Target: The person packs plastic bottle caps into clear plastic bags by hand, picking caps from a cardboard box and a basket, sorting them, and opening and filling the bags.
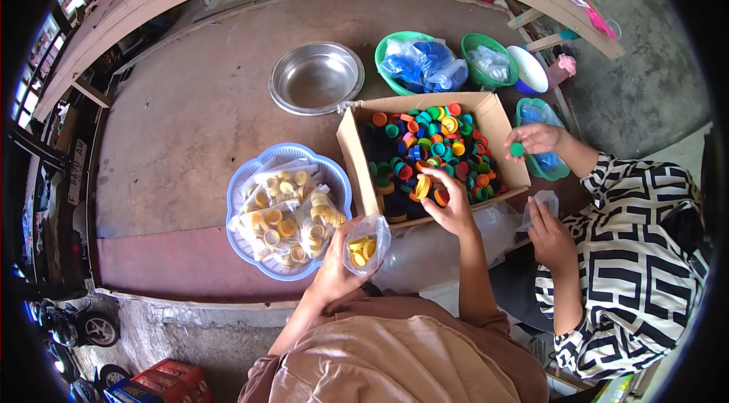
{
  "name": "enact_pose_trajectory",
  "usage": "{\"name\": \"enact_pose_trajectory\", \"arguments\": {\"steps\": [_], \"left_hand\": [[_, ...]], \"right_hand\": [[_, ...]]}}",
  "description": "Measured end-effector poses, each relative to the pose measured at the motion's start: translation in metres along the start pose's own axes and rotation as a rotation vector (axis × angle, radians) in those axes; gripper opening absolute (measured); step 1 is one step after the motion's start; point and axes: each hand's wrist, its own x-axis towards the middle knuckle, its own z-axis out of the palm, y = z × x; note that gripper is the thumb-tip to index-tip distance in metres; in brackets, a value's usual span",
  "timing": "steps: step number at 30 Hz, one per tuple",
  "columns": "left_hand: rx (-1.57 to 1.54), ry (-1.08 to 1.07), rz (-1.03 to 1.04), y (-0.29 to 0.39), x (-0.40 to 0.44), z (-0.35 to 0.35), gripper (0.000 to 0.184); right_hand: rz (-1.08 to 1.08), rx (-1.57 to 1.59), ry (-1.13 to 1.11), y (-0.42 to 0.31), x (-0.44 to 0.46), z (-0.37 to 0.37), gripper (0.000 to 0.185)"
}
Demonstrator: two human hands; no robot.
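My left hand is closed around a clear plastic bag, its mouth facing up. Several yellow bottle caps lie inside the bag. Over the front of a cardboard box, my right hand holds a yellow bottle cap between thumb and fingers. An orange cap shows beside the thumb; whether it is also gripped I cannot tell. Loose caps in red, green, blue, orange and yellow fill much of the box.
Left of my bag, a blue plastic basket holds bagged yellow caps. A steel basin and green baskets stand farther back. At right, a co-worker's hand holds a green cap; their other hand holds a clear bag.
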Motion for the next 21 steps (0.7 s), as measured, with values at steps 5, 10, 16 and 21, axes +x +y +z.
{"name": "enact_pose_trajectory", "arguments": {"steps": [5,10,16,21], "left_hand": [[-0.224,0.133,-0.111,0.013,0.016,-0.013,0.046],[-0.809,0.403,0.028,0.06,0.076,-0.067,0.031],[-0.561,0.34,0.187,0.094,0.105,-0.08,0.036],[-0.322,0.313,0.26,0.11,0.11,-0.081,0.041]], "right_hand": [[-0.039,0.18,0.215,0.01,-0.014,0.02,0.044],[0.014,0.268,0.211,0.021,-0.015,0.019,0.047],[-0.005,0.51,0.275,0.018,-0.012,0.018,0.045],[0.07,0.546,0.342,0.004,-0.009,0.012,0.044]]}}
